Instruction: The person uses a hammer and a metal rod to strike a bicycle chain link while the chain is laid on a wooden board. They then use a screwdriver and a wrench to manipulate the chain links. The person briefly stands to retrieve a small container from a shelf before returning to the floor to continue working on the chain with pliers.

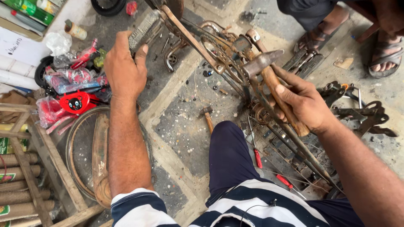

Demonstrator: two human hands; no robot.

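Note:
My left hand (124,69) grips a rubber bicycle pedal (145,30) on the end of a rusty crank arm (191,40). My right hand (305,103) is closed around the wooden handle of a hammer (275,82), whose steel head (263,61) rests against the rusty chainwheel (225,54) of a bicycle frame lying in front of me. My knee in dark blue trousers (229,153) is under the frame.
A smaller hammer (207,115) and red-handled screwdrivers (256,155) lie on the concrete floor. A rusty wheel rim (90,151) and red toy parts in plastic (71,92) lie left. Spanners and pliers (362,113) lie right. Another person's sandalled feet (385,56) stand at the top right.

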